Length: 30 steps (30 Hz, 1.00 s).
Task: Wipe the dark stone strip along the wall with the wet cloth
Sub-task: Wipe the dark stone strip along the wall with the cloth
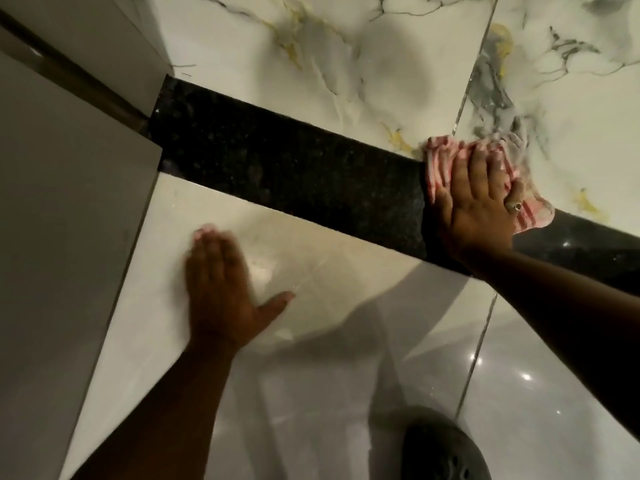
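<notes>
My right hand [476, 199] lies flat with fingers spread, pressing the cloth [446, 164] against the surface rather than clutching it; the cloth is pink and white striped, bunched under the palm and showing past the fingertips and beside the ring finger, which wears a ring [513, 205]. I see the cloth at the right of the frame, lying across the dark stone strip [277, 164] and overlapping its upper edge onto the veined marble tile [346, 64] above. The strip runs diagonally from the upper left toward the right edge, speckled black, with its left end butting against a pale grey panel [69, 237]. My left hand [221, 289] is open and empty, palm down on the glossy cream tile [346, 254] below the strip, at centre left, well apart from the cloth; its fingertips are blurred. A dark rounded object [446, 448] sits at the bottom edge, and I cannot tell what it is.
</notes>
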{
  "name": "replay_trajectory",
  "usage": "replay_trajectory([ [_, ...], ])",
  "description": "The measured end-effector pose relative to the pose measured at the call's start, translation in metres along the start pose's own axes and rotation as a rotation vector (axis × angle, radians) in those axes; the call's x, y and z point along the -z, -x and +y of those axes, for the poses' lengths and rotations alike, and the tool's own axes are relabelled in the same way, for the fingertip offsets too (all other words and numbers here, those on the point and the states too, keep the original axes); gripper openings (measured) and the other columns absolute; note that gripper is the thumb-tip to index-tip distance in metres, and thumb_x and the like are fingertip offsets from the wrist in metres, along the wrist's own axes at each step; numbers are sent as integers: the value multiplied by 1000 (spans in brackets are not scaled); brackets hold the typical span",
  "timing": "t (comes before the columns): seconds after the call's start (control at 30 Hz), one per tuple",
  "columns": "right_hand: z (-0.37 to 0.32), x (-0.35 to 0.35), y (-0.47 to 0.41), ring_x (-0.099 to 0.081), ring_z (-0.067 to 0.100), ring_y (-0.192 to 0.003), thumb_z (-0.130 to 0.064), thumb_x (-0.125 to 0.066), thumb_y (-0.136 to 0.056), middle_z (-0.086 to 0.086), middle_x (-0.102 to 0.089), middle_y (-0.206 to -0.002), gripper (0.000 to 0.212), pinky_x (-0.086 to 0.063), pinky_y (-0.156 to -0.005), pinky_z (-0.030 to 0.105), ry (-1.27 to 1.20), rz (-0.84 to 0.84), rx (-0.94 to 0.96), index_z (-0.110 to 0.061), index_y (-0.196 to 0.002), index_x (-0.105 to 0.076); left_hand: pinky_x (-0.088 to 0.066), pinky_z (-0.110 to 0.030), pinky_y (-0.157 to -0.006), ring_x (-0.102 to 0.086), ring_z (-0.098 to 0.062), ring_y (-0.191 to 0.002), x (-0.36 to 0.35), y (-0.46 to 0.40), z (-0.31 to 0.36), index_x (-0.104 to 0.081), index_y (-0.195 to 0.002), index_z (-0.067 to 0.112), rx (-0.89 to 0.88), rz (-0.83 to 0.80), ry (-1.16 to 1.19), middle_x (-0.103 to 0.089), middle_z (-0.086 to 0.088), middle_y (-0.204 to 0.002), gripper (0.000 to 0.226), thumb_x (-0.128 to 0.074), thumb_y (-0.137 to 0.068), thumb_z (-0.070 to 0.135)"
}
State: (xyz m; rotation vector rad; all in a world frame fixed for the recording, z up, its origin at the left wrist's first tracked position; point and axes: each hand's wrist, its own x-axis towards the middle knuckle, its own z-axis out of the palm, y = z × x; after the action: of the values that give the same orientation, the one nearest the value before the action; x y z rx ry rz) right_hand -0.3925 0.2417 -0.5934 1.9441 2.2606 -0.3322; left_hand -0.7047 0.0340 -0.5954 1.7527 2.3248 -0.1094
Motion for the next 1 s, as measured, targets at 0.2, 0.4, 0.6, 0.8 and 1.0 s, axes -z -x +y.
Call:
replay_trajectory([
  [0.2,-1,-9,30,7,30,-153,-51,-11,-102,6,3,-167,65,8,-119,59,77,-64,441,-23,-160,-11,-16,-56,-125,-8,-42,-155,-6,9,53,-11,-156,-4,-246,-82,-54,-10,-30,-165,124,-36,-78,89],
  [0.4,109,-11,44,14,22,-153,-57,-6,-102,6,2,-167,67,15,-118,53,46,-39,127,-23,-159,-10,-9,-53,-126,-3,-42,-155,-1,24,107,-12,-156,-5,-160,-140,-12,-6,-30,-165,127,-32,-77,92],
  [0.6,53,-12,37,5,34,-153,-53,-11,-102,7,8,-167,65,2,-117,66,-151,20,-263,-23,-159,-2,-5,-52,-125,-6,-42,-154,-11,23,156,-11,-156,-3,-293,-151,-31,-6,-28,-165,123,-28,-78,90],
  [0.8,145,-7,73,-14,43,-149,-53,-9,-104,14,-14,-162,65,-9,-115,71,57,-58,503,-18,-156,-27,-4,-49,-125,-4,-38,-156,-12,17,152,-7,-158,1,-464,-186,-107,-1,-22,-167,125,-25,-76,94],
  [1.0,196,-8,79,3,46,-150,-39,-6,-104,27,1,-164,66,-1,-119,63,-28,2,-535,-2,-158,-2,-3,-51,-126,-4,-38,-156,-19,17,154,-9,-158,0,-421,-123,-89,-4,-24,-167,126,-28,-75,93],
])
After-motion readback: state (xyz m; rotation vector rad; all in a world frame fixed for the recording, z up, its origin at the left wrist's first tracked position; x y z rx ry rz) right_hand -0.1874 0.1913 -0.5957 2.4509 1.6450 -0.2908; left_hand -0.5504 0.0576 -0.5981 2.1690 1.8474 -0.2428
